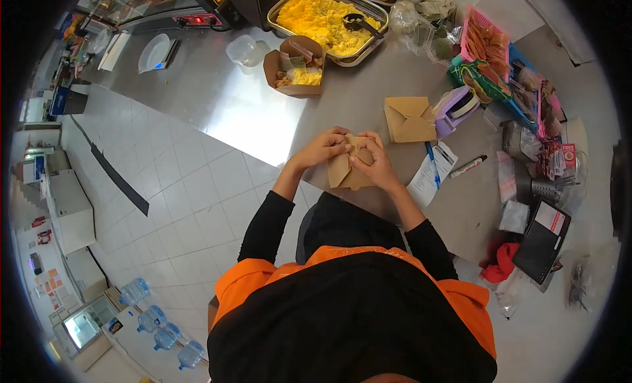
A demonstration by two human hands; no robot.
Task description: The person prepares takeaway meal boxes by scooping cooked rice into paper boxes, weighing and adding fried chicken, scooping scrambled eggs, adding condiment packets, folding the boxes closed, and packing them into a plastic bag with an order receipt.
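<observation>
A brown cardboard takeout box [340, 174] stands near the edge of the steel counter, between my two hands. My left hand [326, 148] is closed on the box's upper left side, fingers bent over its top flaps. From the right, my right hand [372, 160] grips the flaps with curled fingers and thumb. My fingers cover part of the box top. Just to the right sits a folded-shut takeout box [409, 120]. Farther back on the left, an open takeout box [294, 66] holds yellow rice and other food.
A metal tray of yellow rice [316, 18] with a black scoop [362, 24] is at the back. On the right are a purple tape dispenser [455, 111], a printed slip [432, 174] with a blue pen, a marker [469, 166], a pink basket [486, 37] and a tablet [542, 241].
</observation>
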